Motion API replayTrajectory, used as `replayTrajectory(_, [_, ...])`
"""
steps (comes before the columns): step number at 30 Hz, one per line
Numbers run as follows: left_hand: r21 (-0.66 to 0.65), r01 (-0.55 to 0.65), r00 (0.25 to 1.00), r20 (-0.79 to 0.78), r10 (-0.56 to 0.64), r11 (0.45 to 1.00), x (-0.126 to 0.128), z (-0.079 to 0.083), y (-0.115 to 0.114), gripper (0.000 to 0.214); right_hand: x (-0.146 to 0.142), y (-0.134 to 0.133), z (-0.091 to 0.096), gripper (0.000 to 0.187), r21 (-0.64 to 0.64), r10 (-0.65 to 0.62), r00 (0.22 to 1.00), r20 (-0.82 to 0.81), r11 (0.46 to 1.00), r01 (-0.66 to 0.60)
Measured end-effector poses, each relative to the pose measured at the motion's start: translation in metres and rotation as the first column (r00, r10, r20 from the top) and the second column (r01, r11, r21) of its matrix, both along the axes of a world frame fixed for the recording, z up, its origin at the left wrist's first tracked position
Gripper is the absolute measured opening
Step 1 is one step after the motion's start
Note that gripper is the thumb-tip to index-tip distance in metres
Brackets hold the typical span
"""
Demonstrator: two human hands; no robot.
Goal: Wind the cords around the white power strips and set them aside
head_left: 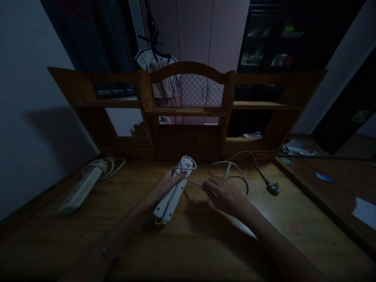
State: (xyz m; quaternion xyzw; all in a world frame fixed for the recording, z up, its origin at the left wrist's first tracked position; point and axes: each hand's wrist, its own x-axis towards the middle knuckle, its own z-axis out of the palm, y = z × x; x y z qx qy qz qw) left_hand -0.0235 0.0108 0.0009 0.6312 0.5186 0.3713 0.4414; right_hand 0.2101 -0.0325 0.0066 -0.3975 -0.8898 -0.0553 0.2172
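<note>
My left hand (174, 179) is closed around a white power strip (176, 197), thumb across its upper part. The strip is tilted, its screwed underside facing me. Blue and yellow-green wires (160, 220) show at its lower end. A grey cable (195, 183) loops around the strip's upper end and runs right to my right hand (219, 192), whose fingers pinch it. Beyond that hand the cable curls over the desk and ends in a plug (273, 188) with several pins.
A second power strip (79, 192), its cord wound around one end, lies at the left by the wall. A wooden shelf unit (188, 111) stands along the back of the desk (205, 246). To the right, a lower brown surface holds a blue card (323, 177) and white paper (366, 211).
</note>
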Motion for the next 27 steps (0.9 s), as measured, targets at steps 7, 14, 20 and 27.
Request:
replayTrajectory(7, [0.148, 0.111, 0.994, -0.037, -0.107, 0.983, 0.015, 0.001, -0.014, 0.041, 0.003, 0.006, 0.002, 0.039, -0.187, -0.190, 0.858, -0.478, 0.976, 0.112])
replayTrajectory(14, [0.165, 0.305, 0.952, -0.087, -0.294, 0.938, 0.027, 0.010, -0.031, 0.040, 0.003, 0.014, 0.001, 0.034, -0.343, -0.115, 0.696, -0.709, 0.918, -0.198])
replayTrajectory(20, [0.182, 0.363, 0.929, 0.004, -0.370, 0.914, 0.021, 0.010, -0.027, 0.047, 0.002, 0.017, 0.001, 0.038, -0.456, -0.207, 0.474, -0.856, 0.733, -0.505])
replayTrajectory(27, [0.179, 0.390, 0.913, 0.053, -0.405, 0.903, 0.021, 0.008, -0.026, 0.053, -0.002, 0.020, -0.007, 0.036, -0.477, -0.389, 0.295, -0.873, 0.547, -0.688])
